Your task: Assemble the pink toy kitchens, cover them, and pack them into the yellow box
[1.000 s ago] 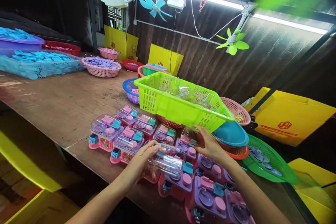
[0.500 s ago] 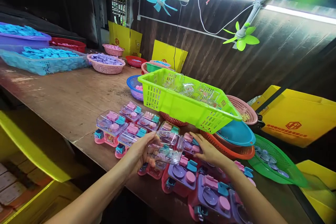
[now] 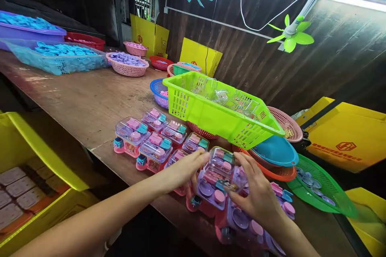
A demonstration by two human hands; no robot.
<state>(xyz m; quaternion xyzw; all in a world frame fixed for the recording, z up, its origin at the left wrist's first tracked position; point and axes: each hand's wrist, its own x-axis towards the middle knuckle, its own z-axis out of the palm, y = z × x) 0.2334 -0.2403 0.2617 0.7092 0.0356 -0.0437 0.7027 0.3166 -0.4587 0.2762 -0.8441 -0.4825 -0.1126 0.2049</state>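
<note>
A clear plastic cover is held between my two hands over one of the pink-and-purple toy boxes. My left hand grips the cover's left side, its lower fingers partly hidden. On the right side, my right hand curves around the cover with thumb and fingers. Whether the cover sits fully down on the box beneath cannot be seen. Nearest my hands are uncovered toy boxes with purple tops, round purple dishes, pink knobs and blue pieces. Farther left, several toy boxes wear clear covers.
A lime-green basket of clear covers stands behind the toy boxes. Right of it are a blue bowl and a green basket of purple dishes. Baskets of small parts line the table's far side. A yellow carton is below left.
My left hand has brought the clear cover right, onto or over a toy box beside my right hand. My right hand has shifted to the cover's right side. The view has tilted slightly.
</note>
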